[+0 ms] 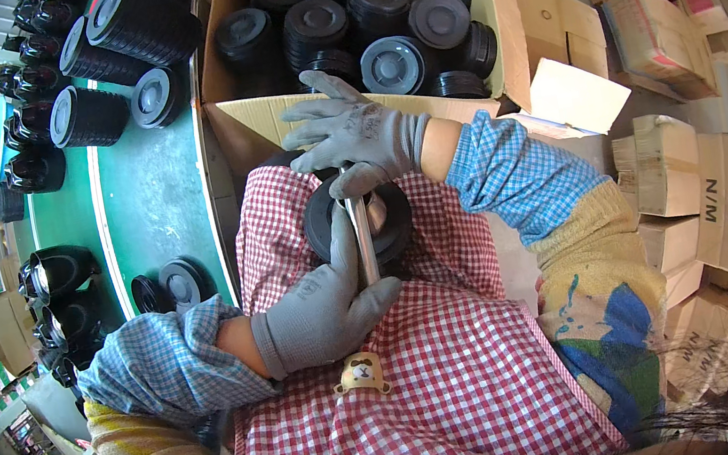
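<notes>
My left hand [335, 318], in a grey glove, is closed on the lower part of an upright metal rod [364, 248], its thumb and fingers along it. The rod lies over a round black piece [391, 240] with a metal centre, in my lap on a red-checked apron [280, 207]. My gloved right hand [361, 137] is above it, fingers stretched out and apart, thumb touching the rod's upper end. Part of the black piece is hidden by my hands and the rod.
A cardboard box [260, 111] of black round lids stands ahead. A green table [154, 194] on the left carries stacked lids [84, 115] and glossy black containers [57, 271]. Closed cartons [664, 166] are piled along the right, with wooden pieces and more boxes farther back.
</notes>
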`<move>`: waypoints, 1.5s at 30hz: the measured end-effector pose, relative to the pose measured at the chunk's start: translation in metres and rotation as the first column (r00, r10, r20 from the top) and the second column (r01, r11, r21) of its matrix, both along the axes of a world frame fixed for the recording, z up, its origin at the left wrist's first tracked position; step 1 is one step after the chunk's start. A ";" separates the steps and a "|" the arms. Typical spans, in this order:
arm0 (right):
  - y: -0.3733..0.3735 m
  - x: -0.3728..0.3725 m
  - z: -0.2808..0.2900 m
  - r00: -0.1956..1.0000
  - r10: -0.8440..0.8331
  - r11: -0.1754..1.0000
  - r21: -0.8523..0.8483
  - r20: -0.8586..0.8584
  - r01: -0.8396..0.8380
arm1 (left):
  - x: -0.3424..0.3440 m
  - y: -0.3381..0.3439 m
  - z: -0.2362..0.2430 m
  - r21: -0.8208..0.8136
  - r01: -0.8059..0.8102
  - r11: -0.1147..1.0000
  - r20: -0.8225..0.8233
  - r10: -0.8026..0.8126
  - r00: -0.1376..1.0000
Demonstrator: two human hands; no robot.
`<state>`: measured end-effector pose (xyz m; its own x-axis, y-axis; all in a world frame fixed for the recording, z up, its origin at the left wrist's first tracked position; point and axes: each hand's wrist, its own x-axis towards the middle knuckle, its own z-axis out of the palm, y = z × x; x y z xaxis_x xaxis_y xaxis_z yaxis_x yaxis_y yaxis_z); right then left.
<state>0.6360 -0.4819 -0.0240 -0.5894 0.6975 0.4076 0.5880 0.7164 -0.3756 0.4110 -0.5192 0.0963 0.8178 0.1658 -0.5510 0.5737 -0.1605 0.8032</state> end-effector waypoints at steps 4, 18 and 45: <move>0.007 0.000 0.003 0.995 0.020 0.985 -0.171 0.093 -0.004 | -0.002 -0.009 -0.013 -0.010 -0.068 0.998 0.112 0.069 0.991; -0.015 -0.005 0.009 0.996 0.027 0.998 -0.066 0.080 -0.022 | 0.001 -0.008 0.004 -0.213 -0.144 0.966 0.106 0.169 0.980; -0.044 0.003 0.015 0.937 -0.227 0.916 -0.269 0.266 0.298 | 0.030 0.020 -0.023 0.390 -0.043 0.920 -0.168 0.117 0.979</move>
<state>0.6390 -0.5264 -0.0094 -0.4185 0.9076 0.0326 0.8331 0.3980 -0.3842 0.4412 -0.4996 0.0736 0.6832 0.4546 -0.5715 0.7291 -0.3818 0.5680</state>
